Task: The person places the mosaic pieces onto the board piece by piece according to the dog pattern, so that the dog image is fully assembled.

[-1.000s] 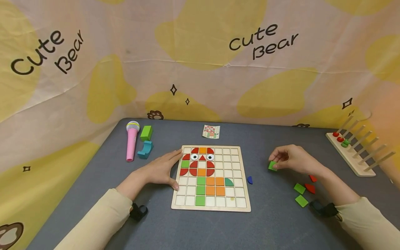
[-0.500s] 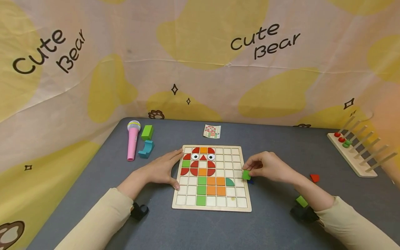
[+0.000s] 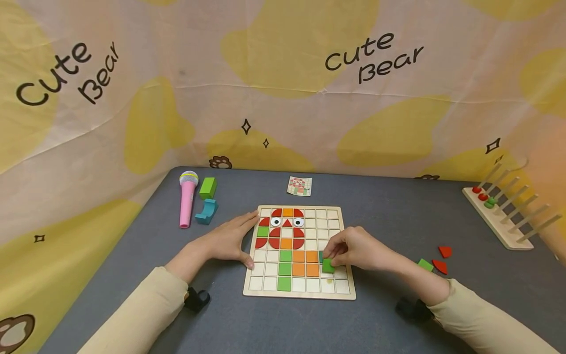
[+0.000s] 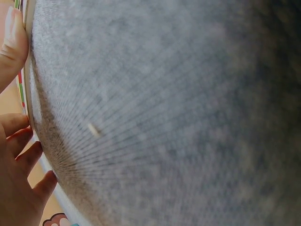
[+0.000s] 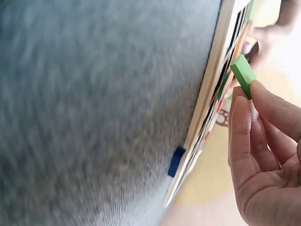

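Observation:
My right hand (image 3: pixel 360 250) pinches a green square tile (image 3: pixel 328 266) between thumb and fingers, over the lower right of a wooden grid board (image 3: pixel 299 296). In the right wrist view the tile (image 5: pixel 243 75) tilts at the fingertips, close above the board. My left hand (image 3: pixel 227 242) rests along the board's left edge, its thumb and fingers spread and touching the rim. Red, orange and green tiles and two eye discs fill part of the grid. A teal quarter-round tile (image 3: pixel 321 256) shows partly behind the right fingers. Beside the board lies a blue piece (image 5: pixel 176 161).
Two red tiles (image 3: pixel 444 251) and a green tile (image 3: pixel 425 265) lie near my right forearm. A pegged bead rack (image 3: pixel 499 221) stands at far right. Back left are a pink microphone (image 3: pixel 187 201), a green block (image 3: pixel 208 188) and a teal curved block (image 3: pixel 207 211). A pattern card (image 3: pixel 299 186) lies behind the board.
My right hand has carried the green tile leftward from the table on the right to over the board. The left hand has stayed at the board's edge.

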Demonstrator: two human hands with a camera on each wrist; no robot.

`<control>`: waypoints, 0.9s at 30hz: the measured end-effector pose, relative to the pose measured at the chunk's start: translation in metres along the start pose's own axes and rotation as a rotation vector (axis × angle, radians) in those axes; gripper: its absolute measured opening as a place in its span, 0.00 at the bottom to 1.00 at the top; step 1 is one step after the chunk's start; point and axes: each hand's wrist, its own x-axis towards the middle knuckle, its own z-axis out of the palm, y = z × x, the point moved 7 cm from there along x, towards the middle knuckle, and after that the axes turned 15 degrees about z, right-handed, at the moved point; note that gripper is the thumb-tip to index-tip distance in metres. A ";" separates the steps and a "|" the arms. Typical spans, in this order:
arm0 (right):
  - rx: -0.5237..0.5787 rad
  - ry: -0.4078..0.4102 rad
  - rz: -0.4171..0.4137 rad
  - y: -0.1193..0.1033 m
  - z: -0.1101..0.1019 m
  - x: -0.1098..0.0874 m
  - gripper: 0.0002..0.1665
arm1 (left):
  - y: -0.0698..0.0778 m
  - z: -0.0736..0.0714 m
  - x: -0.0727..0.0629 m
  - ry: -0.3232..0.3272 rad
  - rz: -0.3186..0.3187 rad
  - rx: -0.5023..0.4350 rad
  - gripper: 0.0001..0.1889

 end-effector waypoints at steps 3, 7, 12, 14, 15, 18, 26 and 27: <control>-0.017 0.003 -0.011 -0.003 0.003 0.001 0.07 | 0.000 0.000 0.000 0.001 0.000 0.000 0.66; -0.044 0.023 -0.010 -0.005 0.006 0.001 0.07 | 0.000 0.000 -0.001 0.005 -0.004 -0.004 0.65; -0.073 0.051 -0.020 -0.006 0.007 0.000 0.07 | 0.000 0.000 -0.001 0.007 -0.006 0.000 0.65; -0.084 0.062 -0.022 -0.006 0.007 0.000 0.07 | 0.000 0.000 -0.001 0.008 -0.003 0.001 0.65; -0.090 0.068 -0.022 -0.006 0.007 0.000 0.07 | 0.000 0.000 -0.001 0.009 -0.002 0.001 0.65; -0.100 0.079 -0.025 -0.005 0.007 0.001 0.07 | 0.001 0.000 -0.001 0.008 -0.001 0.000 0.65; -0.118 0.087 -0.041 -0.005 0.009 0.003 0.07 | 0.001 0.000 -0.001 0.006 -0.006 -0.002 0.65; -0.121 0.089 -0.046 -0.006 0.010 0.003 0.07 | 0.001 0.000 -0.001 0.006 -0.006 -0.001 0.65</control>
